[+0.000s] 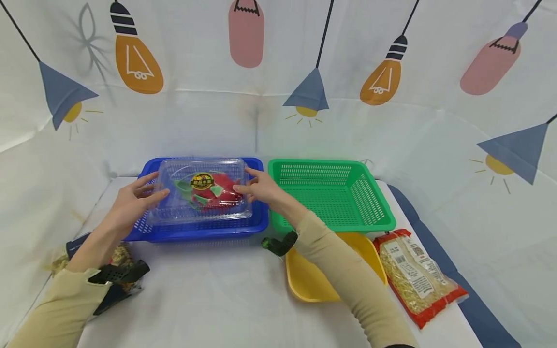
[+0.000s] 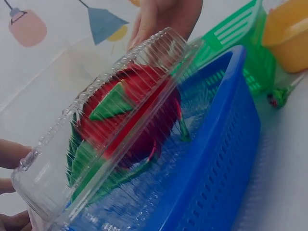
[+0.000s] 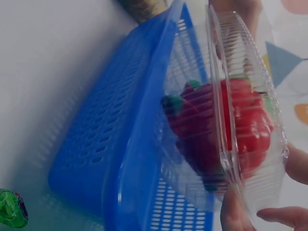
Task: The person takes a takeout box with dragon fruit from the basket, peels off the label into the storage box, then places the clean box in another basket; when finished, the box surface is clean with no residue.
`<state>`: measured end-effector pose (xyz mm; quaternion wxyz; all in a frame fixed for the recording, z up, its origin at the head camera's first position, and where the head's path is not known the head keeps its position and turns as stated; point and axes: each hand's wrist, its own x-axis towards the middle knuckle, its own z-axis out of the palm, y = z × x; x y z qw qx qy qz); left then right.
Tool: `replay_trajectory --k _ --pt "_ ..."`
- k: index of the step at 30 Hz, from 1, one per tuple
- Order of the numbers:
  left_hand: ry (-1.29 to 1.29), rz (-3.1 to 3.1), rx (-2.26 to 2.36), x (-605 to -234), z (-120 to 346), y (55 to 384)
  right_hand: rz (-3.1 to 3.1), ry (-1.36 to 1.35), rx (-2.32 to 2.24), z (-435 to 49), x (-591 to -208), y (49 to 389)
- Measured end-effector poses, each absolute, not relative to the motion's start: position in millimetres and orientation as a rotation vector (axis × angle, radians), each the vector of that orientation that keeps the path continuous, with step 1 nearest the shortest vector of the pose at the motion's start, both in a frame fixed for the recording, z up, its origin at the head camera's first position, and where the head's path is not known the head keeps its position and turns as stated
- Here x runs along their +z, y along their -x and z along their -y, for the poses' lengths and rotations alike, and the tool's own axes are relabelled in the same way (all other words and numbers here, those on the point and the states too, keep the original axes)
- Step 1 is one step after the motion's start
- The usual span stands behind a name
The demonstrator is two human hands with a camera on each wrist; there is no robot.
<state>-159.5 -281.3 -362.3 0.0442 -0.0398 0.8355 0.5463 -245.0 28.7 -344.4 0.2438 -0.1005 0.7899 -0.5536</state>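
From where I stand, the person's left hand [image 1: 128,202] and right hand [image 1: 261,186] both pinch a clear plastic box [image 1: 174,205] at its two ends, thumbs on the lid. Inside sits a red and green fruit [image 1: 224,189], partly under a round label [image 1: 202,181]. The box is tilted over the blue basket [image 1: 209,235] by the tabletop's [image 1: 209,299] far left corner; I can't tell whether it touches the bottom. The green basket [image 1: 322,200] stands just beside, toward the far right corner, with a yellow basin [image 1: 306,285] nearer. A red-edged bag [image 1: 413,275] lies along the right edge.
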Motion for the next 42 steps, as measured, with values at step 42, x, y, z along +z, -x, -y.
replay_trajectory --k 42 --pt "-0.151 -2.765 1.57 -354 267 84 -2.221 0.404 -1.591 -73 -324 153"
